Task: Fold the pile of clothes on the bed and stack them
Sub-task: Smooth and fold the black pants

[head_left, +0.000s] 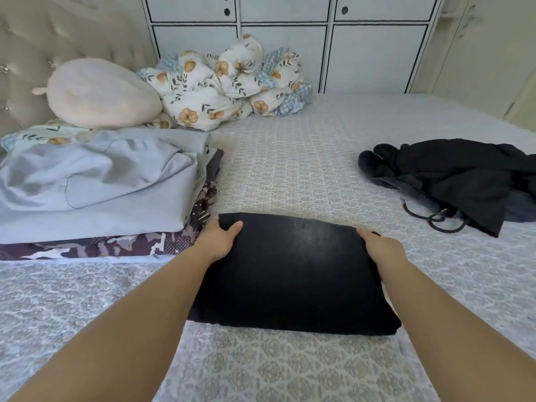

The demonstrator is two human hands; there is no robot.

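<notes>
A folded black garment (293, 274) lies in front of me on the patterned bed sheet (290, 169). My left hand (222, 240) grips its far left corner, thumb on top. My right hand (383, 248) grips its far right corner. To the left stands a stack of folded clothes (95, 192): a pale blue garment on top, a camouflage-print piece (116, 245) beneath it. An unfolded pile of black clothes (452, 181) with a drawstring lies at the right of the bed.
A round beige plush pillow (101, 94) and a crumpled floral quilt (229, 85) sit at the head of the bed. A tufted headboard (43, 44) is at the far left. White cabinet doors (319, 39) stand behind the bed.
</notes>
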